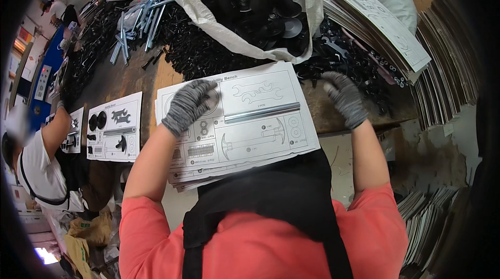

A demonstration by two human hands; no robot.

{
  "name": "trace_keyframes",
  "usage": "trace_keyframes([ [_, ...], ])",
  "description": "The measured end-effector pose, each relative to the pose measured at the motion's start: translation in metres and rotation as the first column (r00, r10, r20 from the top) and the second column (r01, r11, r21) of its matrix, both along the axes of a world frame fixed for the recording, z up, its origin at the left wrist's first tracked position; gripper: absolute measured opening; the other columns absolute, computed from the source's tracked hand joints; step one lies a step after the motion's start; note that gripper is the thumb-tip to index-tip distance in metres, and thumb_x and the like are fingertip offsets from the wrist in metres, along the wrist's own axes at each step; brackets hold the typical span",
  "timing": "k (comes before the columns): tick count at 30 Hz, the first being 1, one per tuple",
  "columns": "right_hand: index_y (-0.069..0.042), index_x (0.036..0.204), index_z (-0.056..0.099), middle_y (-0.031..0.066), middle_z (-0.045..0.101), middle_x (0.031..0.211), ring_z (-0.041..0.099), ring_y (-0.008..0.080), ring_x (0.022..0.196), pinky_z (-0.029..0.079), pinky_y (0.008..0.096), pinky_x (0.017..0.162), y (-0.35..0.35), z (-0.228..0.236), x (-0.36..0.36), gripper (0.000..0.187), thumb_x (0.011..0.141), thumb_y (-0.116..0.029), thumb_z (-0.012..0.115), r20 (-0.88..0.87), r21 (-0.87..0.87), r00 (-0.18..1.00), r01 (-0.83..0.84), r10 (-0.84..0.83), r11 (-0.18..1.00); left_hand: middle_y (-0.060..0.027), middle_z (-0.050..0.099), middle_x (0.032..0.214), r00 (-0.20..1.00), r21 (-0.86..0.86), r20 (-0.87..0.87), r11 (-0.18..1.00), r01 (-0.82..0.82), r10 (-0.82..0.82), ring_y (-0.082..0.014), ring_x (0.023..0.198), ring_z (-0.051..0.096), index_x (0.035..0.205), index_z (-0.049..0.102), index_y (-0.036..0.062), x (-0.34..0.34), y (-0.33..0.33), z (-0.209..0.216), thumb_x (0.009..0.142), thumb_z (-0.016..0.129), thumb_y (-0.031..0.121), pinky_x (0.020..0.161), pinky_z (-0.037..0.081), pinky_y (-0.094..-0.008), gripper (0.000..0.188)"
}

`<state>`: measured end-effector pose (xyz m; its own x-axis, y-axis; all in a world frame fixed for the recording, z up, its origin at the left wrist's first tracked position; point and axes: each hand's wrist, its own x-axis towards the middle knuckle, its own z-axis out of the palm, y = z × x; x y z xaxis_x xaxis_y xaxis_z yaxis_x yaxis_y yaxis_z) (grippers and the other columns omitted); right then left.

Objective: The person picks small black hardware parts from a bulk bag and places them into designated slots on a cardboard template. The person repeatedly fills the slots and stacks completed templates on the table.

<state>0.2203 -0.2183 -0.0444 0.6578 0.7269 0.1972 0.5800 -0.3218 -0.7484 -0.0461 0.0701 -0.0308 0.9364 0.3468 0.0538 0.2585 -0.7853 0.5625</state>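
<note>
In front of me lies a stack of printed cards; the top card [250,141] carries outline drawings of parts. A silver metal tube [263,113] rests across its middle. My left hand [190,106], in a grey knitted glove, is over the card's upper left, thumb and fingers apart around a printed circle, with nothing visible between them. To the right of the card, my right hand [345,99], gloved alike, hovers beside the loose black parts, its fingers slightly bent and apart. I see nothing in it. A metal wrench [335,45] lies beyond that hand.
A white sack [195,10] of black discs stands at the back. Silver rods [151,13] lie on black bolts [179,44] to its left. Card stacks [385,26] rise at right. At left, a co-worker's arm [54,122] is near another card [115,122] bearing parts.
</note>
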Motion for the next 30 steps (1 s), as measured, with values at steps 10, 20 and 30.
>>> trace_keyframes([
  [10,-0.012,0.124,0.049,0.0138,0.054,0.12,0.052,0.0281,0.111,0.039,0.0406,0.095,0.048,0.014,0.113,0.039,0.086,-0.018,0.051,0.546,-0.541,0.838,0.362,-0.011,0.759,-0.0145,0.053,0.123,0.936,0.492,-0.263,0.867,-0.08,0.236,-0.0292,0.113,0.048,0.132,0.044,0.0145,0.016,0.021,-0.031,0.081,0.049,0.052,0.099,0.031,-0.0422,0.064],
  [20,-0.007,0.123,0.049,0.0215,0.047,0.127,0.046,0.0363,0.117,0.038,0.0408,0.098,0.081,-0.001,0.172,0.045,0.082,-0.022,0.058,0.352,-0.361,0.915,0.326,-0.196,0.874,-0.0121,0.057,0.116,0.948,0.437,-0.179,0.884,-0.164,0.264,-0.0285,0.105,0.053,0.128,0.049,0.0135,0.009,0.011,-0.032,0.08,0.053,0.047,0.094,0.034,-0.0428,0.059],
  [30,-0.007,0.124,0.051,0.0197,0.044,0.132,0.041,0.0364,0.122,0.036,0.043,0.097,0.172,-0.042,0.225,0.053,0.088,-0.043,0.037,0.003,-0.254,0.887,0.448,-0.462,0.857,-0.0129,0.057,0.114,0.972,0.432,-0.061,0.884,-0.18,0.227,-0.0294,0.103,0.053,0.123,0.053,0.01,0.003,0.018,-0.043,0.079,0.055,0.043,0.093,0.036,-0.0409,0.055],
])
